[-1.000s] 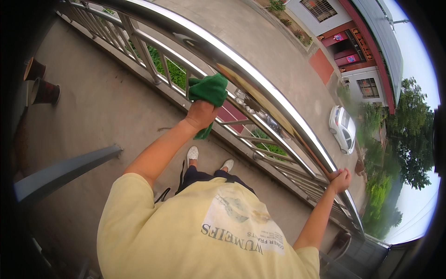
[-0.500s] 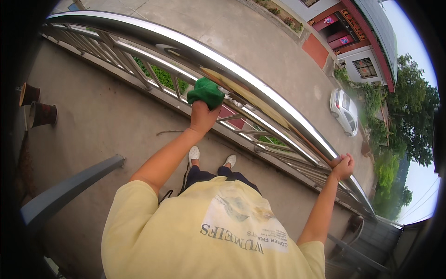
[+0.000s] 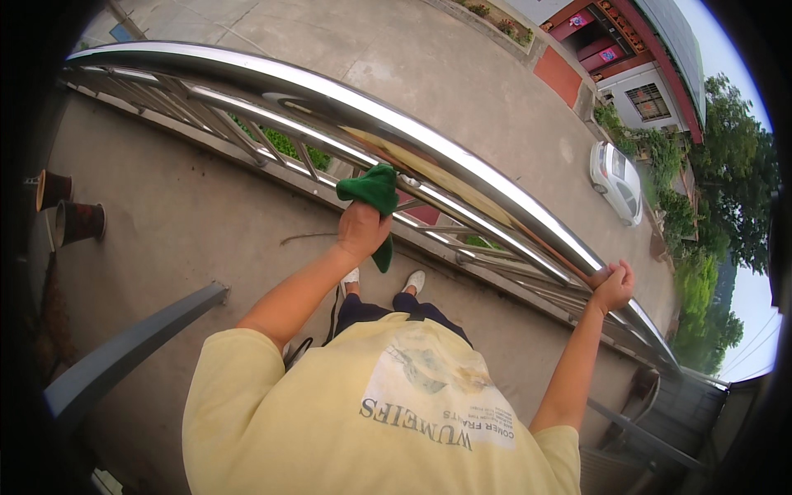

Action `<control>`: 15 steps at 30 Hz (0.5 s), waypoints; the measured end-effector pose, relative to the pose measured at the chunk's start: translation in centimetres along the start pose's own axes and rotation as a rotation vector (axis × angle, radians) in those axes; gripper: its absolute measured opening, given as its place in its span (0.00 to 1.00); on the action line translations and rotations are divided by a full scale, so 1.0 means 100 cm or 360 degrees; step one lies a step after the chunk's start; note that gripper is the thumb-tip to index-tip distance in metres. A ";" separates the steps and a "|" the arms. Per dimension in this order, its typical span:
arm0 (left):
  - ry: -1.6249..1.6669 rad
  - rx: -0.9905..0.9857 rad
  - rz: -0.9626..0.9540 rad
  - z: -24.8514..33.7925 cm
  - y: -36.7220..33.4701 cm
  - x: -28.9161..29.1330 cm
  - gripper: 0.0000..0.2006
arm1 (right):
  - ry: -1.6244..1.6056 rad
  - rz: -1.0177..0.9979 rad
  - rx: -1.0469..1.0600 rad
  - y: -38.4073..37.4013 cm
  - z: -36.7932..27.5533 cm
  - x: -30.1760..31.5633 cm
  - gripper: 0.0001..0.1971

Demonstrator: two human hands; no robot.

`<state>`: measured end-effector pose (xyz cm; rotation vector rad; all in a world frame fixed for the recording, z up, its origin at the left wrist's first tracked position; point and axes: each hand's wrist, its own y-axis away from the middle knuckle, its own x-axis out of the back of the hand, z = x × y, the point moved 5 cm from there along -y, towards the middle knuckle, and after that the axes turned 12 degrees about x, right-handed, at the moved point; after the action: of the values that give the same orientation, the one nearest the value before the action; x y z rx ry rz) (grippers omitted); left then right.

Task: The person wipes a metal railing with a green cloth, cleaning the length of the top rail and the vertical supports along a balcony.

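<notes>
The person's left hand (image 3: pixel 363 229) is closed around a bunched green cloth (image 3: pixel 373 190), one loose end hanging below the fist. The cloth is at the lower rail (image 3: pixel 289 129) of the metal railing; whether it presses on the bar or sits just in front is hard to tell from above. The right hand (image 3: pixel 614 287) is curled over the top rail (image 3: pixel 462 161), farther along to the right. The dangling end could snag on an upright bar (image 3: pixel 307 157) if the fist travels sideways. A loosened grip could drop the cloth, and the smooth metal could let the right hand slide under leaning weight.
</notes>
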<state>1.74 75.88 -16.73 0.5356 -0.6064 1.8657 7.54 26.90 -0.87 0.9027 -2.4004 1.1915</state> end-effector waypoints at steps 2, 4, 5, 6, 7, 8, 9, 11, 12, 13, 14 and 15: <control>-0.0341 -0.0024 -0.0145 -0.002 -0.011 0.000 0.04 | -0.0006 0.0001 -0.0003 -0.001 0.000 0.001 0.10; -0.0652 -0.0110 -0.0264 -0.007 -0.016 -0.002 0.04 | 0.0007 -0.0012 0.0005 0.000 -0.003 0.001 0.10; -0.0677 -0.0157 -0.0171 -0.007 -0.018 -0.002 0.07 | 0.0013 -0.0018 0.0009 0.000 -0.004 0.001 0.10; -0.0687 -0.0145 -0.0202 -0.008 -0.018 -0.006 0.07 | 0.0017 -0.0015 0.0015 -0.001 -0.003 0.001 0.10; -0.0697 -0.0132 -0.0234 -0.007 -0.017 -0.010 0.07 | 0.0021 -0.0013 0.0020 -0.002 -0.003 0.000 0.10; -0.0707 -0.0120 -0.0278 -0.002 -0.015 -0.012 0.07 | 0.0036 -0.0014 0.0019 0.000 -0.002 0.002 0.10; -0.0626 -0.0079 -0.0276 0.003 -0.014 -0.012 0.06 | 0.0036 -0.0005 0.0015 0.001 -0.003 0.002 0.10; -0.0469 0.0006 -0.0261 0.015 -0.015 -0.009 0.04 | 0.0027 0.0012 0.0010 0.002 -0.008 0.001 0.11; -0.0409 -0.0008 -0.0218 0.016 -0.015 -0.009 0.05 | 0.0021 0.0015 0.0002 0.002 -0.008 0.001 0.11; -0.0348 -0.0022 -0.0175 0.015 -0.013 -0.010 0.05 | 0.0015 0.0018 -0.0006 0.003 -0.007 0.001 0.11; -0.0287 -0.0040 -0.0130 0.016 -0.013 -0.009 0.05 | 0.0007 0.0026 -0.0014 0.003 -0.008 0.002 0.11; -0.0256 0.0013 -0.0142 0.013 -0.016 -0.009 0.05 | 0.0013 0.0031 -0.0010 0.003 -0.010 0.002 0.10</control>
<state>3.64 74.94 -15.99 0.7122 -0.6702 1.7529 7.18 27.76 -0.39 0.8728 -2.4104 1.1916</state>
